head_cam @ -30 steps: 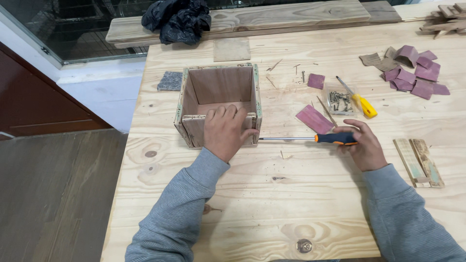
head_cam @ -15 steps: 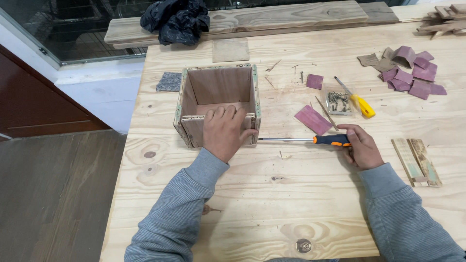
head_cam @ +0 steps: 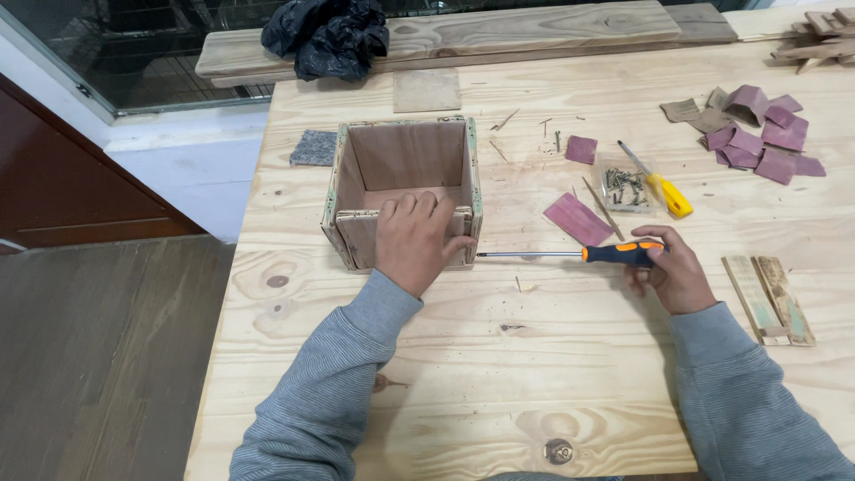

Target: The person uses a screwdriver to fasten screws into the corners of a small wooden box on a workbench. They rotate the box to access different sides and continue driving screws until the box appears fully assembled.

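Observation:
An open-topped plywood box (head_cam: 405,156) stands on the pale wooden table (head_cam: 534,356). My left hand (head_cam: 414,240) presses flat against its near wall, fingers over the top edge. My right hand (head_cam: 668,267) grips the orange and black handle of a screwdriver (head_cam: 614,254). The screwdriver lies level, its thin shaft pointing left, with the tip at the box's near right corner.
To the right lie a maroon sandpaper sheet (head_cam: 579,218), a small tray of screws (head_cam: 626,185), a yellow-handled screwdriver (head_cam: 663,187), a pile of sandpaper scraps (head_cam: 757,134) and two wood strips (head_cam: 768,298). A grey pad (head_cam: 313,148), a wood square (head_cam: 427,90), a plank (head_cam: 499,31) and a black bag (head_cam: 325,31) sit behind.
Both hands and the screwdriver stay in place against the box. Only the camera view has shifted slightly.

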